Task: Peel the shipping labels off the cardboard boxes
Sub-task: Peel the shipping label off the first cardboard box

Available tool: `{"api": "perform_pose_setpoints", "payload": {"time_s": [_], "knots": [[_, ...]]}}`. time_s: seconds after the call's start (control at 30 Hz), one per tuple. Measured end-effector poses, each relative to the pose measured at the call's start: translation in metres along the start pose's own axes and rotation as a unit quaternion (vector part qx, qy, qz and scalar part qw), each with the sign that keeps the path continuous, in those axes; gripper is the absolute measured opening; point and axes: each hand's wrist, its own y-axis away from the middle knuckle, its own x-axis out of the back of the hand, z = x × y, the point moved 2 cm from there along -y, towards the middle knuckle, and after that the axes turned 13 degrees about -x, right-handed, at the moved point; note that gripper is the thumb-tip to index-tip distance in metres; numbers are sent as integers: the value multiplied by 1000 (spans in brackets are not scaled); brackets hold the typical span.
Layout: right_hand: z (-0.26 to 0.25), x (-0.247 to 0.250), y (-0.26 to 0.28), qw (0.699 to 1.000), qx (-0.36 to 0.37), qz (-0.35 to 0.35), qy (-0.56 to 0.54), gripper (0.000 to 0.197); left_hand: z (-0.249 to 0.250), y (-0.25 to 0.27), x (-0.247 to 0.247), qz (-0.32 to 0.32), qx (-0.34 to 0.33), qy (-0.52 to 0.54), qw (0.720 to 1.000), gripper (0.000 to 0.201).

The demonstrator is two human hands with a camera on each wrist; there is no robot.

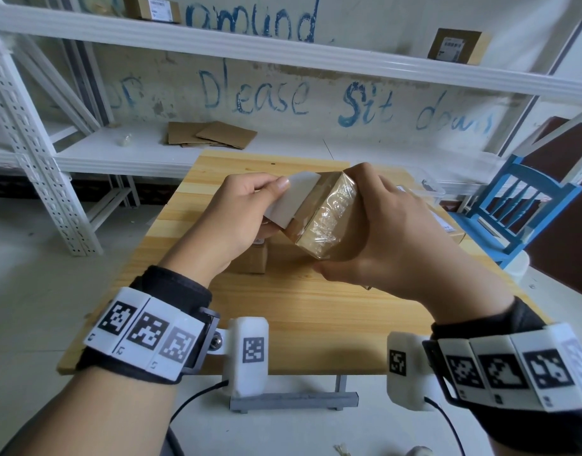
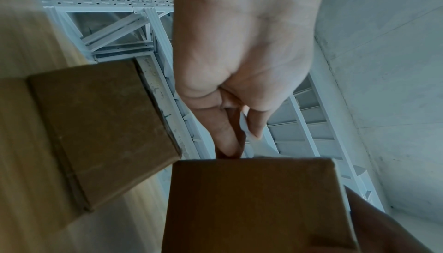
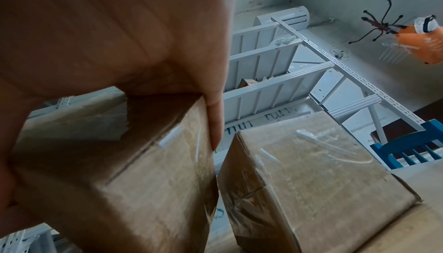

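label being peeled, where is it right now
In the head view the label is just left of centre above the table, pinched by the left hand and still joined to the box the right hand holds.

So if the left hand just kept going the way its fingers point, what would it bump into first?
Probably the cardboard box that the right hand holds: the left hand, pinching the label, points straight at it. Depth is uncertain.

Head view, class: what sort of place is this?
Probably a storeroom or packing room: white metal shelving holding a labelled box, flattened cardboard, and a wooden table for parcels.
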Motion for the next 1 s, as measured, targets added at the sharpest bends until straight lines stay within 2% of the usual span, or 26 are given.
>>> {"api": "perform_pose_setpoints", "payload": {"time_s": [1.0], "knots": [[-1,2,0,1000,-11,-10,-16,82,0,0,1,0,5,6,1000,25]]}}
